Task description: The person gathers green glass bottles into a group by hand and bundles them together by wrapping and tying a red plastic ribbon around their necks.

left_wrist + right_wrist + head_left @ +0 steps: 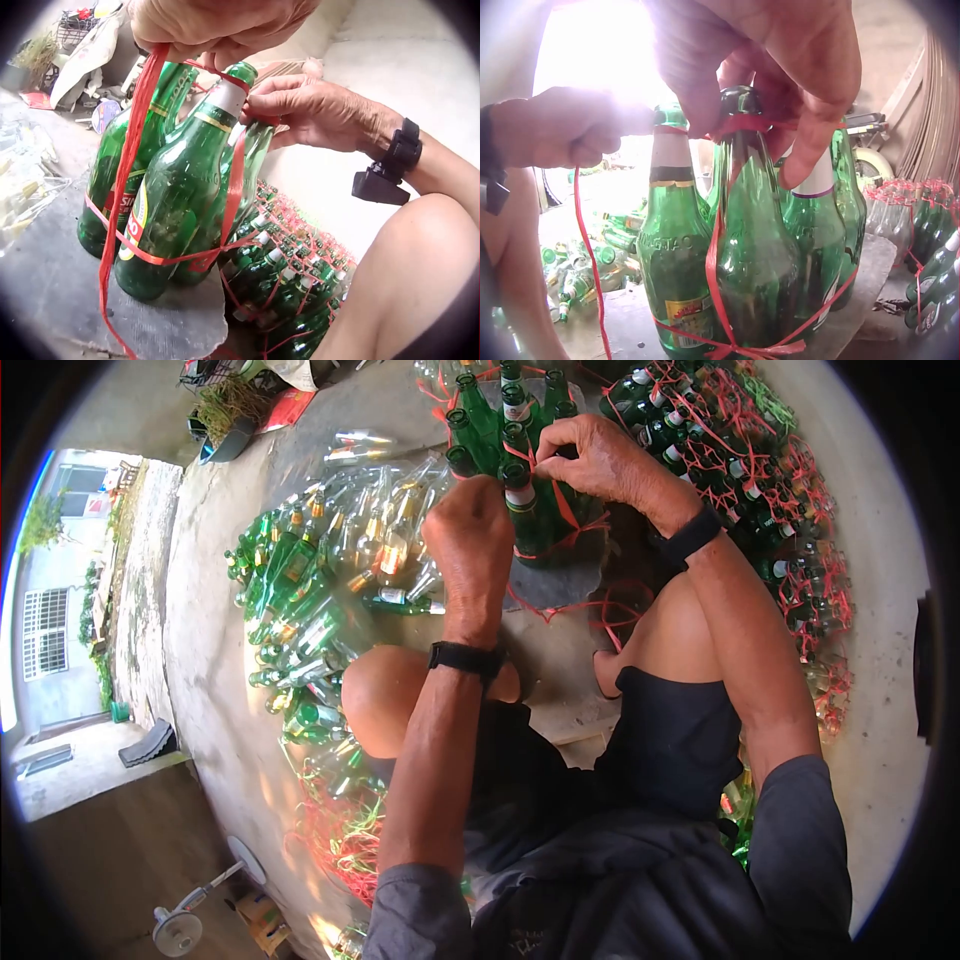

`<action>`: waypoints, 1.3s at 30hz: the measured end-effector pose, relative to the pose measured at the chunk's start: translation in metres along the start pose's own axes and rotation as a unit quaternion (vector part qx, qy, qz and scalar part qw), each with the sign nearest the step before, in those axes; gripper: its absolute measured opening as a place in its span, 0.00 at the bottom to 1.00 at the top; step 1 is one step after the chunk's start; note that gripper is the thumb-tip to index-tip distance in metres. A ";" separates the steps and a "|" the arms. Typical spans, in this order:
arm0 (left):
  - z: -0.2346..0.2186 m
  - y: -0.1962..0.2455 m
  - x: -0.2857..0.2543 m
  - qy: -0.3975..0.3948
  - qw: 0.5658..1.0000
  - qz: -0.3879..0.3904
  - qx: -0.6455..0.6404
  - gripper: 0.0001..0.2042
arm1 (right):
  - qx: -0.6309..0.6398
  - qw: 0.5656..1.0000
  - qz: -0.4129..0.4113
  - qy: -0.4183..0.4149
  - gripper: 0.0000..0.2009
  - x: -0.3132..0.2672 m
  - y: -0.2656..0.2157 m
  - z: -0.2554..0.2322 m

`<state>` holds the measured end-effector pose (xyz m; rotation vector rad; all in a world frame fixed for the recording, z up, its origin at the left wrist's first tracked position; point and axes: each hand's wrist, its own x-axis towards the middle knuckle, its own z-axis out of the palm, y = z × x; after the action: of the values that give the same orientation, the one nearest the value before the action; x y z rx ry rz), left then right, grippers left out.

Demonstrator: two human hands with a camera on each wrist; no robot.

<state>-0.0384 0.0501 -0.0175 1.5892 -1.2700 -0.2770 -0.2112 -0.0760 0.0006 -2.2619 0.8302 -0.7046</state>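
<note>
A cluster of green glass bottles (530, 525) stands upright, with a red plastic twine (172, 261) band around the lower bodies. More red twine runs around the necks, and one strand goes down the side of a bottle (751, 217) to a knot near its base. My left hand (468, 530) is a fist beside the front necks and grips the twine, whose loose end hangs below it. At the necks opposite, my right hand (605, 460) pinches the twine just under a bottle mouth, its fingers bent among the necks. Its fingertips are partly hidden behind the glass.
The cluster stands on a grey slab (52, 262). Loose green and clear bottles (300, 580) lie piled to the left. Many bottles tied with red twine (735, 470) stand at the right. Tangled twine (340, 830) lies at lower left, and a fan (180, 930) stands beyond it.
</note>
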 end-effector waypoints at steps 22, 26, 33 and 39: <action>0.008 -0.010 -0.003 0.045 0.998 -0.034 -0.034 0.08 | -0.066 0.990 -0.103 0.075 0.13 -0.027 -0.016 -0.033; 0.004 0.002 -0.003 0.046 0.996 -0.068 -0.026 0.07 | -0.090 0.989 -0.046 -0.105 0.12 -0.043 -0.023 -0.027; 0.000 0.004 -0.003 0.046 0.997 -0.064 -0.018 0.08 | -0.254 0.951 -0.050 -0.167 0.18 -0.061 -0.012 -0.009; 0.003 0.002 -0.003 0.041 0.996 -0.076 -0.024 0.08 | -0.206 0.956 -0.023 -0.206 0.15 -0.057 -0.007 -0.009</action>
<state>-0.0430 0.0510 -0.0185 1.6434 -1.0740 -0.3321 -0.2520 -0.0344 -0.0036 -2.6722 0.7692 -0.0610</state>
